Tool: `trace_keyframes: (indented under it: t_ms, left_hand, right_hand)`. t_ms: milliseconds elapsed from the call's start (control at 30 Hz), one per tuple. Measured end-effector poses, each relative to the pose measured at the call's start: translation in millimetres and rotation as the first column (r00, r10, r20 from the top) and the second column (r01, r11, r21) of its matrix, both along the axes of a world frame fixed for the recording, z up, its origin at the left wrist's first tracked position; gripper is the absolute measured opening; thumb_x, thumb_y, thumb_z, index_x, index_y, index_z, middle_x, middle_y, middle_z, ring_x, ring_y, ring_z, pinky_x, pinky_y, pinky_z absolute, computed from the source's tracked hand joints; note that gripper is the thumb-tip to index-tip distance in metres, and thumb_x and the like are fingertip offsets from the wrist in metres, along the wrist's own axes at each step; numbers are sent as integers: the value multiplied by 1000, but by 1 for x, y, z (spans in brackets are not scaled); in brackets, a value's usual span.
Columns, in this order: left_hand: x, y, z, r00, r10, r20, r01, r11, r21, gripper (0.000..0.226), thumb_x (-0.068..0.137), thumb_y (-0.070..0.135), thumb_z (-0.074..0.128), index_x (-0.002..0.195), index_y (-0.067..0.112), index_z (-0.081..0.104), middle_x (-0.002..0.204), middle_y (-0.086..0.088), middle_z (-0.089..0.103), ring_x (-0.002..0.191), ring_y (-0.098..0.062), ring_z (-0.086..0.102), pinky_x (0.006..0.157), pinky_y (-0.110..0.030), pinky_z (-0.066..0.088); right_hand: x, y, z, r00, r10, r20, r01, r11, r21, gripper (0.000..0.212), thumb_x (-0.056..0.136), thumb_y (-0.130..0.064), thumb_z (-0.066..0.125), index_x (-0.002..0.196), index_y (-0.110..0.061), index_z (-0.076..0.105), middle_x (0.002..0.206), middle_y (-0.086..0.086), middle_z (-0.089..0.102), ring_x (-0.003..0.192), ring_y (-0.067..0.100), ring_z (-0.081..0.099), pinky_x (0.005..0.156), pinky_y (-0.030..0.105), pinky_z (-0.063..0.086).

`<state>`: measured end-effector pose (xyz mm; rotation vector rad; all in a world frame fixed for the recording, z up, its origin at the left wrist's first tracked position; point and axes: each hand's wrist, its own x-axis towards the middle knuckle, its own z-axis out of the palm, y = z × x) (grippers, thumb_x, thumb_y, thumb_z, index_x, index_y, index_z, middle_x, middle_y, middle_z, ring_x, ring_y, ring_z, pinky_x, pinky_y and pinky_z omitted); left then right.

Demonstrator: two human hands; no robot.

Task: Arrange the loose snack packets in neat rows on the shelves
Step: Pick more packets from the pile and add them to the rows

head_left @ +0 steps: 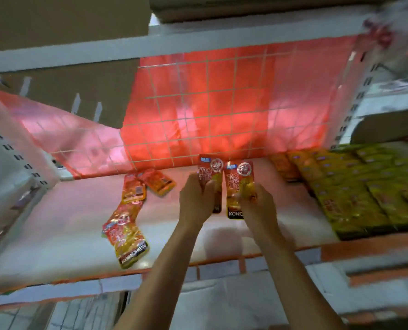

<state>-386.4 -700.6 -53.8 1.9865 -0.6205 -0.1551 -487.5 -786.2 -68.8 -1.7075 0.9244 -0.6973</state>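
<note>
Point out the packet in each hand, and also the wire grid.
left-hand packet (210,166): head view, upper part with round logo.
right-hand packet (239,175): head view, upper red part.
wire grid (222,106): head view, middle of the mesh.

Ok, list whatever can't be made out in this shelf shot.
Head view:
- left packet: lower half hidden by the left hand.
- right packet: lower right corner covered by the right hand; its brand word is cut short.
- loose packets: print smeared by motion blur.
- yellow-green rows: blurred, uncountable, cut by the right edge.
</note>
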Motion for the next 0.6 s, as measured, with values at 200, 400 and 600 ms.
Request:
trace_keyframes:
  t_ms: [200, 400, 600]
  left_hand:
    - [-86, -88, -4, 990, -132, -43, 130, 991, -37, 16, 92, 26, 55, 105, 17, 56, 79, 13, 59, 74, -15, 57, 62, -27, 43]
    - [-187, -171, -8, 957, -288, -45, 282, 954, -98, 23, 95, 25, 56, 117, 19, 58, 99, 3, 68, 92, -22, 65, 70, -28, 49]
    - [-284, -239, -11, 897, -421, -138, 392, 899, -194, 9, 94, 37, 58, 103, 33, 58, 88, 18, 66, 81, 2, 65, 60, -8, 45]
  right_hand:
    - [-101, -72, 0, 985, -140, 100, 143, 990, -21, 14, 85, -24, 66, 88, -34, 58, 78, -17, 63, 82, 2, 64, 69, 18, 48]
    - [-208, -139, 4, 965, -225, 137, 218, 974, 65, 25, 79, -29, 73, 97, -39, 58, 87, -17, 67, 86, 9, 66, 74, 31, 51]
    - [-305, -194, 0, 949, -312, 50, 310, 949, 54, 10, 87, -12, 57, 90, -3, 58, 88, 24, 63, 85, 40, 63, 82, 56, 53]
